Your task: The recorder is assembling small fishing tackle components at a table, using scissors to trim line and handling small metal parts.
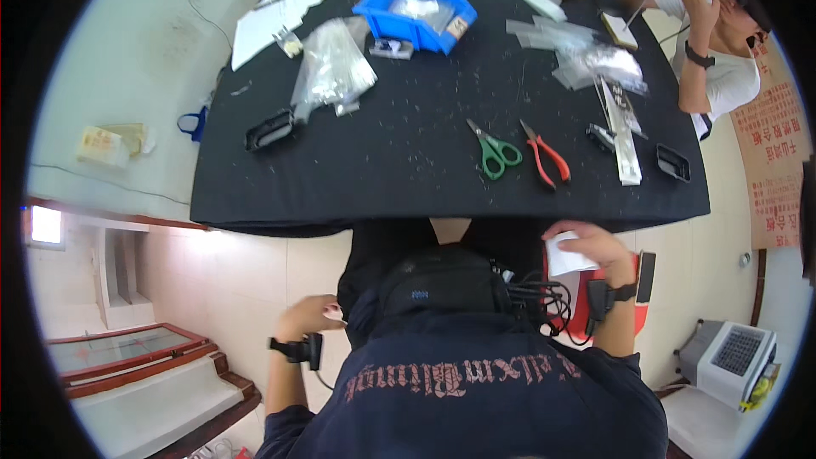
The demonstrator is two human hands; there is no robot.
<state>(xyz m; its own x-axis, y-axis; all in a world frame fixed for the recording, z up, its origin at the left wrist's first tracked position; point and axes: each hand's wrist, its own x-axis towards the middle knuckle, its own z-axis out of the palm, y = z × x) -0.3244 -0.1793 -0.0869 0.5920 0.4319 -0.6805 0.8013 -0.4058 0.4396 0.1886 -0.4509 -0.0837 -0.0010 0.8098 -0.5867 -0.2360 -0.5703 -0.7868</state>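
Below the table's front edge, my right hand (pixel 599 246) is closed on a folded white paper (pixel 568 258), held between thumb and fingers. My left hand (pixel 310 316) is down beside my left thigh, its fingers curled. A small white bit (pixel 334 313) shows at its fingertips, too small to name. Nearest to the right hand on the black-covered table (pixel 382 178) lie red-handled pliers (pixel 546 155) and green-handled scissors (pixel 494 151), blades pointing away from me. Neither hand touches the table.
A blue bin (pixel 416 13) holds clear bags. Plastic bags (pixel 336 64) and a black tray (pixel 270 131) lie left; more clear bags (pixel 586 55), strips (pixel 623 136) and a small black tray (pixel 672 162) lie right. Another person (pixel 714 59) works at the far right.
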